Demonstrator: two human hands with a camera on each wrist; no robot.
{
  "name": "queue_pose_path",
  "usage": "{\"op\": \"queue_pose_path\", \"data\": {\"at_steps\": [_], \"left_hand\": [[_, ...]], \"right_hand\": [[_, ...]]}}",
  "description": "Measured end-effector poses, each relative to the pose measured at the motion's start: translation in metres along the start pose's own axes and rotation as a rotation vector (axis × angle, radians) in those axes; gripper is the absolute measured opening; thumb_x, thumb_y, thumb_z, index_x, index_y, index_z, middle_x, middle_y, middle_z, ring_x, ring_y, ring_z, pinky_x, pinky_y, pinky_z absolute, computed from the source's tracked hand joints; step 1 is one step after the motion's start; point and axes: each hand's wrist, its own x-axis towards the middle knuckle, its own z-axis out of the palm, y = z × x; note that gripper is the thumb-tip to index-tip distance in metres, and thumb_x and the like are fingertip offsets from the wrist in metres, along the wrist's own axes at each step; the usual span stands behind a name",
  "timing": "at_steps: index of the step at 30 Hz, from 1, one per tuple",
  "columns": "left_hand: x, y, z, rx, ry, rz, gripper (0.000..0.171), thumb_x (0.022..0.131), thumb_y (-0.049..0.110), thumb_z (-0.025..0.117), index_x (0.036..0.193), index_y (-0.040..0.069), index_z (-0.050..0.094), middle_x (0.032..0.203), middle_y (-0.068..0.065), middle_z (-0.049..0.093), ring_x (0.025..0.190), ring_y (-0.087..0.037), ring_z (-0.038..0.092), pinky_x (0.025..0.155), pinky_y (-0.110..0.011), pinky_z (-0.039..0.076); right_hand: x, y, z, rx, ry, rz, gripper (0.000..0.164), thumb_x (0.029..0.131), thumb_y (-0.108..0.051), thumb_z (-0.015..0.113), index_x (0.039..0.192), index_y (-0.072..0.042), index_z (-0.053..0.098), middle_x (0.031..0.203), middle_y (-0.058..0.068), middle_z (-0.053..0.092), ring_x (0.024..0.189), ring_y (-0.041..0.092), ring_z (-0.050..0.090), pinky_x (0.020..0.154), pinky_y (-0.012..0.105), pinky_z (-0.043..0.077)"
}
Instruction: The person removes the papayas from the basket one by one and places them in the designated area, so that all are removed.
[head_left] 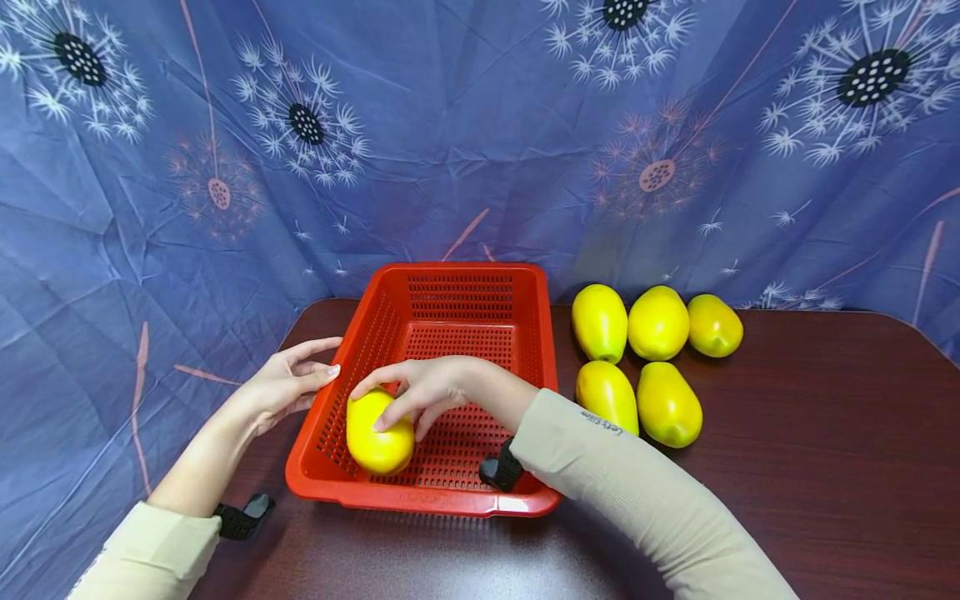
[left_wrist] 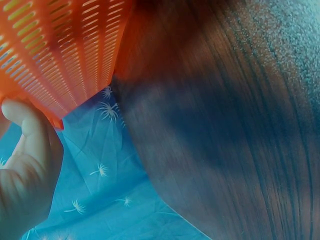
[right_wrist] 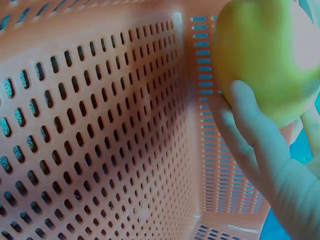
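Observation:
A red plastic basket with slotted walls stands on the table. My left hand holds its left rim, thumb and index finger at the edge and other fingers lower outside; the left wrist view shows this hand against the slotted wall. Inside the basket's front left part, my right hand grips a yellow mango, fingers spread over its top and side. From the right wrist, the mango appears near a slotted wall, with fingers around its lower side. Whether it touches the basket floor is hidden.
Several more yellow mangoes lie in two rows on the dark wooden table, right of the basket. The right forearm partly covers the front left mango. A blue dandelion-patterned cloth hangs behind and along the left.

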Motion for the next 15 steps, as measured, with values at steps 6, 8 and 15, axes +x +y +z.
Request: {"op": "queue_pose_path", "data": {"at_steps": [6, 8, 15], "left_hand": [[0.0, 0.0, 0.001, 0.004, 0.003, -0.001, 0.062, 0.092, 0.007, 0.058, 0.144, 0.0, 0.024, 0.087, 0.001, 0.066, 0.076, -0.013, 0.065, 0.072, -0.03, 0.054], [0.0, 0.001, 0.001, 0.006, 0.002, -0.001, 0.062, 0.092, 0.008, 0.057, 0.144, 0.0, 0.024, 0.087, 0.001, 0.066, 0.076, -0.013, 0.065, 0.073, -0.031, 0.054], [0.0, 0.001, 0.0, 0.006, 0.002, -0.003, 0.063, 0.092, 0.007, 0.057, 0.145, 0.0, 0.024, 0.087, 0.001, 0.066, 0.077, -0.013, 0.065, 0.072, -0.031, 0.054]], "right_hand": [[-0.005, -0.004, -0.001, 0.007, 0.009, -0.024, 0.05, 0.085, -0.005, 0.065, 0.13, -0.02, 0.05, 0.108, 0.009, 0.052, 0.079, 0.021, 0.058, 0.066, 0.038, 0.054], [-0.007, -0.005, -0.003, 0.01, 0.003, -0.032, 0.05, 0.085, -0.006, 0.065, 0.131, -0.02, 0.05, 0.108, 0.01, 0.053, 0.078, 0.021, 0.058, 0.067, 0.038, 0.054], [-0.014, -0.011, -0.009, 0.024, 0.0, -0.057, 0.051, 0.085, -0.007, 0.065, 0.132, -0.022, 0.05, 0.107, 0.011, 0.055, 0.079, 0.022, 0.059, 0.075, 0.045, 0.053]]}}
